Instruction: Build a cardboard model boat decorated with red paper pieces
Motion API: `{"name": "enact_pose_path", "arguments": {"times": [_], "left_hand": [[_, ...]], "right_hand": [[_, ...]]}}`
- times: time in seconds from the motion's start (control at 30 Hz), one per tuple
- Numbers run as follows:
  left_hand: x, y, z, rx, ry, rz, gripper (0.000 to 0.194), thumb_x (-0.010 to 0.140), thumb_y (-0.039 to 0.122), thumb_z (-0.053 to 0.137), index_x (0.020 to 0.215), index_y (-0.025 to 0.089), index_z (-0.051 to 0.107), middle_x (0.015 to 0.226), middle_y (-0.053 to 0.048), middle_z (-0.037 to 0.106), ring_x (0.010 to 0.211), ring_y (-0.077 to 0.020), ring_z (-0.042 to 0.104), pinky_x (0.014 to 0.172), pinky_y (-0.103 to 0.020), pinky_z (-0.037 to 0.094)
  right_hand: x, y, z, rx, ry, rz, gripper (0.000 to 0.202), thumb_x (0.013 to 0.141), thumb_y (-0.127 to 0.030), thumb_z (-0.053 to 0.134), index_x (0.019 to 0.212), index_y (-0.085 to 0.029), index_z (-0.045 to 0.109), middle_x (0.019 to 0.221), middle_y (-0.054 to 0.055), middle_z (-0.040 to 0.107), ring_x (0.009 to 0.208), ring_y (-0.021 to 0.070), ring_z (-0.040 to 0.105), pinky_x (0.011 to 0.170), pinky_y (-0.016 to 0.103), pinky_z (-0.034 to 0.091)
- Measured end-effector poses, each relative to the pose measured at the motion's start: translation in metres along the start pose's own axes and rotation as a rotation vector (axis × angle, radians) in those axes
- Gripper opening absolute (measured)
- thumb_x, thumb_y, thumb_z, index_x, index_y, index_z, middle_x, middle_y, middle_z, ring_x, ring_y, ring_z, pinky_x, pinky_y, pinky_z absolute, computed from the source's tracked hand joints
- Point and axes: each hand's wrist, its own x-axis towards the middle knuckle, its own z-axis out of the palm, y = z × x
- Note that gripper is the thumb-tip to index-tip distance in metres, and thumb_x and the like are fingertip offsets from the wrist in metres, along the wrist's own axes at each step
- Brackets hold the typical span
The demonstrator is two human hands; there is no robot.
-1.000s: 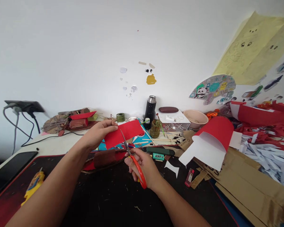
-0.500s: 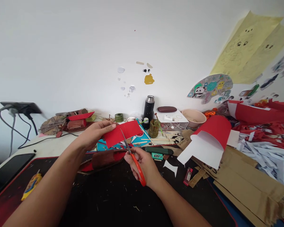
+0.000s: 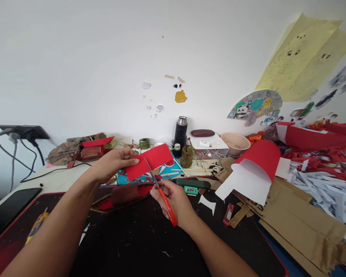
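My left hand [image 3: 118, 163] pinches the left end of a rectangular piece of red paper [image 3: 158, 156], held up above the mat. In my right hand [image 3: 173, 196] is a pair of scissors [image 3: 167, 206] with orange handles, its metal blades pointing up and left. The blades lie at the paper's lower edge and the upper blade shows in front of the red surface; whether they are cutting through it, I cannot tell. Below the paper lies a brown and red boat-shaped piece [image 3: 123, 196] on the dark mat [image 3: 127, 242].
To the right stand a curved red-and-white sheet [image 3: 258, 157], flat cardboard [image 3: 302, 215] and heaped paper scraps [image 3: 325, 188]. A black flask [image 3: 180, 132], a glass jar [image 3: 187, 157] and a pink bowl [image 3: 235, 143] line the wall. A phone [image 3: 13, 211] lies at left.
My left hand has shifted slightly down and left on the red paper, and the paper has tilted a little. The scissors remain at the paper's lower edge. The view has moved slightly.
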Motion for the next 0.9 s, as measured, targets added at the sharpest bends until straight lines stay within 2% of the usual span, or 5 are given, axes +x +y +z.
{"name": "enact_pose_path", "arguments": {"times": [0.27,0.43,0.5,0.63,0.9], "left_hand": [[0.000,-0.003,-0.005,0.012,-0.019,0.027,0.044,0.069,0.055,0.090,0.086,0.020,0.070,0.069,0.002,0.065,0.058,-0.0135,0.053,0.052,-0.024,0.035],[-0.003,0.003,-0.006,0.037,-0.017,0.027,0.043,0.067,0.054,0.091,0.082,0.020,0.069,0.067,0.003,0.063,0.057,-0.0122,0.051,0.052,-0.023,0.034],[-0.005,0.006,-0.005,0.046,-0.010,0.039,0.043,0.066,0.054,0.092,0.078,0.020,0.068,0.065,0.004,0.061,0.057,-0.0120,0.050,0.051,-0.022,0.033],[-0.008,0.010,-0.004,0.051,-0.006,0.059,0.043,0.066,0.055,0.092,0.077,0.021,0.068,0.065,0.003,0.061,0.057,-0.0123,0.050,0.051,-0.022,0.034],[-0.007,0.006,-0.008,0.096,-0.025,0.063,0.047,0.070,0.060,0.090,0.085,0.021,0.069,0.071,0.002,0.064,0.060,-0.0136,0.053,0.052,-0.023,0.036]], "right_hand": [[-0.005,-0.009,-0.001,0.027,-0.036,-0.028,0.045,0.085,-0.056,0.087,0.107,-0.019,0.071,0.062,-0.010,0.043,0.039,0.0053,0.038,0.036,0.020,0.029],[-0.009,-0.014,-0.002,0.056,-0.173,-0.026,0.055,0.089,-0.061,0.080,0.120,-0.018,0.067,0.067,-0.004,0.066,0.038,0.0090,0.051,0.036,0.020,0.035],[-0.009,-0.014,-0.002,0.067,-0.212,-0.014,0.057,0.090,-0.064,0.078,0.124,-0.019,0.065,0.075,0.000,0.072,0.044,0.0109,0.058,0.042,0.020,0.043],[-0.009,-0.011,0.000,0.096,-0.228,0.009,0.062,0.088,-0.068,0.078,0.123,-0.019,0.065,0.083,0.004,0.076,0.061,0.0159,0.071,0.057,0.024,0.053],[-0.009,-0.012,-0.002,0.127,-0.277,0.083,0.076,0.077,-0.076,0.083,0.126,-0.020,0.065,0.085,0.004,0.076,0.067,0.0192,0.075,0.063,0.028,0.055]]}}
